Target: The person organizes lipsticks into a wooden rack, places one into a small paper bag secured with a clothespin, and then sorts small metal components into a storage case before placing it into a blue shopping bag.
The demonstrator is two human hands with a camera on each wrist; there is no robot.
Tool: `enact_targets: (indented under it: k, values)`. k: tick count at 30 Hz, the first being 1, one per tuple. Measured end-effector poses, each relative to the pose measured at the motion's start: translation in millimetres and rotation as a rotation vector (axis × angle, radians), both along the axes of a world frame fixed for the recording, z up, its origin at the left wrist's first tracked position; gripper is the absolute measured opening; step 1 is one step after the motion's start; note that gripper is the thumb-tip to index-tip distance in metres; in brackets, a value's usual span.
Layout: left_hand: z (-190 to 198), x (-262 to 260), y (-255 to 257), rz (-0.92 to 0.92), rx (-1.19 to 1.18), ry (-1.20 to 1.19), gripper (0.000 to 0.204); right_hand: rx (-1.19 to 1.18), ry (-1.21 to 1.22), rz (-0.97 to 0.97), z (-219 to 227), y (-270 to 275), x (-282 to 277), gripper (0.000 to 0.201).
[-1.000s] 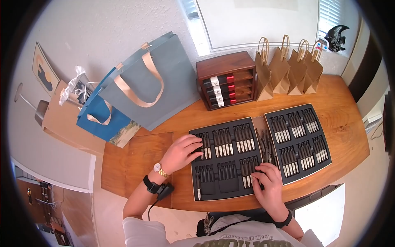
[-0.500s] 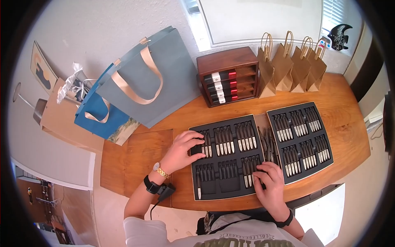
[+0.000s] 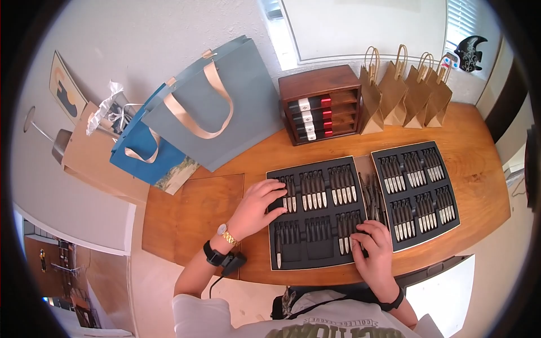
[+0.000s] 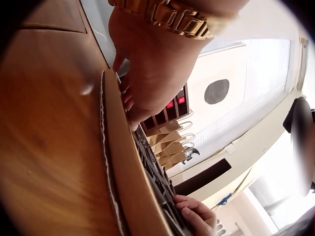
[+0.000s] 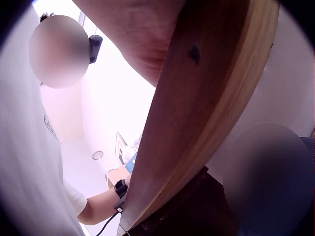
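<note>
A black tray (image 3: pixel 298 218) holds rows of slim dark pieces with pale tips (image 3: pixel 314 201). My left hand (image 3: pixel 253 212) rests at its upper left compartment, fingers extended over the leftmost pieces. At the lower right compartment, my right hand (image 3: pixel 374 254) has its fingers lightly bent over the end of the row, touching there; whether anything is pinched is hidden. In the left wrist view, the left hand (image 4: pixel 152 69) reaches over the tray's side (image 4: pixel 129 162), and the right hand (image 4: pixel 198 215) is beyond. The right wrist view shows part of the right hand (image 5: pixel 140 37).
A second filled tray (image 3: pixel 417 197) lies at the right, with loose dark pieces (image 3: pixel 373 194) between the trays. Behind stand a wooden cabinet (image 3: pixel 319 84), brown paper bags (image 3: pixel 393 98), and a large grey-blue bag (image 3: pixel 225 121) beside a blue one (image 3: pixel 138 149) on the wooden table (image 3: pixel 194 219).
The head view has shifted slightly, so the scene sits further right. Both hands stay at the same compartments, with only slight finger movement.
</note>
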State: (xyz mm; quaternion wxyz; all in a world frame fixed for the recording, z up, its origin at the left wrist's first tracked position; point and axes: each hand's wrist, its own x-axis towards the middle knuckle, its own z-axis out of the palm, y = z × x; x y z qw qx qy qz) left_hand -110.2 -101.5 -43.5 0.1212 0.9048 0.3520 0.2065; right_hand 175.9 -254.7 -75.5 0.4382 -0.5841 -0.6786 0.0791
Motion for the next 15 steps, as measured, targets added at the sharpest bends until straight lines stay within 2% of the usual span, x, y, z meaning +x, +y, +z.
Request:
enact_targets:
  k: [3,5,8,9,11,15]
  values:
    - [6.3,-7.5,-13.0,0.052,-0.071,-0.042,0.027,0.003,0.025,-0.01,-2.1,-1.5,1.5,0.017]
    - [25.5,-8.7,-26.8,0.06,-0.086,-0.015,0.023,0.016,0.025,0.002,-1.8,-1.3,1.8,0.017]
    - [40.2,-16.9,-42.4,-0.199,-0.205,0.121,0.024,0.016,0.018,-0.001,0.1,-0.5,-0.3,0.017]
    - [41.7,-18.2,-46.6,-0.189,-0.205,0.123,0.024,0.016,0.02,0.008,0.2,0.0,-1.1,0.017]
    - [47.5,-16.1,-56.7,-0.316,-0.234,0.264,0.026,0.01,-0.005,0.0,-0.6,-0.3,-0.7,0.017]
    - [46.9,-17.6,-64.6,-0.308,-0.232,0.321,0.025,0.0,0.016,0.005,3.5,-0.9,-1.8,0.013]
